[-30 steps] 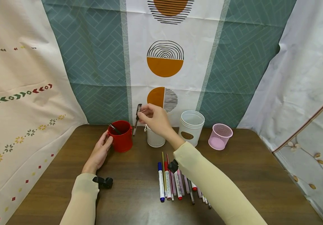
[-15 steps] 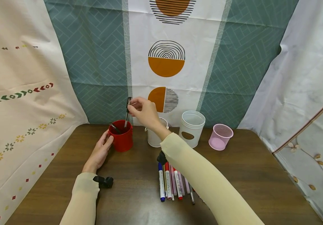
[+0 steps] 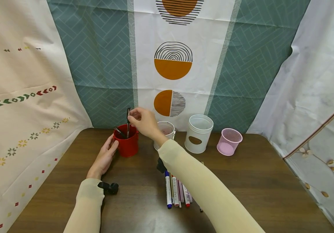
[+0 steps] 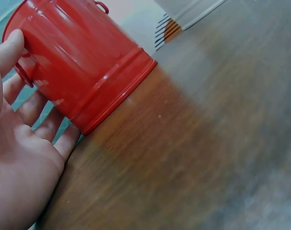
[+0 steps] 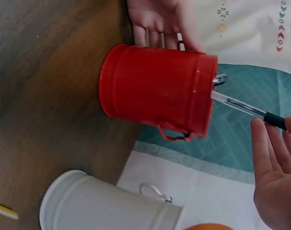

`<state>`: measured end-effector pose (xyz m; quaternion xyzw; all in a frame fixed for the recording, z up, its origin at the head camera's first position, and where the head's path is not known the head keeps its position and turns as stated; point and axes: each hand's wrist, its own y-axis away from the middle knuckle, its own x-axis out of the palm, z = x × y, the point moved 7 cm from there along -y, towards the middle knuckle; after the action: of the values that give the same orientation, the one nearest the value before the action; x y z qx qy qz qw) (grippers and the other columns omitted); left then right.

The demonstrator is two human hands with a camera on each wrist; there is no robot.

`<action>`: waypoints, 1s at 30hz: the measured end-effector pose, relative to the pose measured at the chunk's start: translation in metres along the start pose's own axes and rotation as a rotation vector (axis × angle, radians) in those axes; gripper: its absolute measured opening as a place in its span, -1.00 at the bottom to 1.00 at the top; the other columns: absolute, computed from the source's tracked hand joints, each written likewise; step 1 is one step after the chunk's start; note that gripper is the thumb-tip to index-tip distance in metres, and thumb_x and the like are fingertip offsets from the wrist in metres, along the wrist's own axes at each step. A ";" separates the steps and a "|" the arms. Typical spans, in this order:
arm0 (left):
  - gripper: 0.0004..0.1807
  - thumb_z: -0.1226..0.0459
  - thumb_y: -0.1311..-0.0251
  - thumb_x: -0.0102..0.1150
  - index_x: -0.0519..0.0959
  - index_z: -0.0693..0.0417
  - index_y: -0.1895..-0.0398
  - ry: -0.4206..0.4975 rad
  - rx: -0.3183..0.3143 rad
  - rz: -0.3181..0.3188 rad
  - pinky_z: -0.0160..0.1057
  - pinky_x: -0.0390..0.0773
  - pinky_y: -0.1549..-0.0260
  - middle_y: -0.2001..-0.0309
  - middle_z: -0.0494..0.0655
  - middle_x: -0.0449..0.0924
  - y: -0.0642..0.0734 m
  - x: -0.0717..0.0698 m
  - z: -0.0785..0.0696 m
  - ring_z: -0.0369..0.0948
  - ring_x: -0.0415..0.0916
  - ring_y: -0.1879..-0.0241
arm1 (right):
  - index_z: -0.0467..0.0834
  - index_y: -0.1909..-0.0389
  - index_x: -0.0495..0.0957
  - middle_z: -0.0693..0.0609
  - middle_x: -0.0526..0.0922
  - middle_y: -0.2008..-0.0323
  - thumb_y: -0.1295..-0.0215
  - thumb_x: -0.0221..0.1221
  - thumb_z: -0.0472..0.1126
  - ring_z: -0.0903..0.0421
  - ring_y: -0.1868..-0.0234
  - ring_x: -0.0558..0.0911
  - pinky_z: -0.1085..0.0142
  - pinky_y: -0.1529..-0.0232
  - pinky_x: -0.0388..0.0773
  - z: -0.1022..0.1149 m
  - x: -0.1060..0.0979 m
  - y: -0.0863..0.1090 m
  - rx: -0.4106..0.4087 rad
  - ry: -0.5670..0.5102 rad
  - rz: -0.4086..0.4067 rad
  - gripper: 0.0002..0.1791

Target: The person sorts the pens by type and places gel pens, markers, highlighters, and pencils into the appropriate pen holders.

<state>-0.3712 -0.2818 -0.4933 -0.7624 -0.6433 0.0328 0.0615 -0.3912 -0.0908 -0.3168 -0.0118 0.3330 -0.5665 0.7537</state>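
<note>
A small red metal bucket (image 3: 128, 147) stands upright on the table at the left. My left hand (image 3: 104, 157) holds its left side; in the left wrist view the thumb lies near the rim and the fingers spread along the wall, their tips partly hidden. Above the bucket, my right hand (image 3: 145, 123) pinches a clear pen (image 5: 241, 105) by its black end. The pen points down, its lower end inside the rim. Another dark pen (image 3: 119, 132) leans in the bucket against the left of the rim.
A white bucket (image 5: 109, 203) stands right of the red one, partly behind my right wrist. Farther right are a taller white container (image 3: 199, 132) with an oval hole and a pink mesh cup (image 3: 229, 141). Several markers (image 3: 176, 191) and pens lie under my right forearm.
My right hand has carried the pen left from beside the red bucket to over it, then lowered it past the rim. The left hand stays on the bucket.
</note>
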 end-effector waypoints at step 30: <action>-0.25 0.05 -0.70 -0.11 -0.12 -0.02 -0.76 0.021 -0.012 -0.012 0.13 -0.09 -0.64 -0.71 0.05 -0.06 0.001 0.000 -0.001 -0.04 -0.06 -0.67 | -0.20 -0.04 0.69 -0.06 0.82 0.21 -0.52 0.29 -0.23 0.03 0.28 0.81 0.44 0.23 0.72 -0.032 0.014 0.015 0.068 0.008 0.057 -0.81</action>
<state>-0.3700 -0.2821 -0.4929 -0.7591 -0.6475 0.0206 0.0637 -0.3929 -0.0861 -0.3541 0.0257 0.3169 -0.5558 0.7681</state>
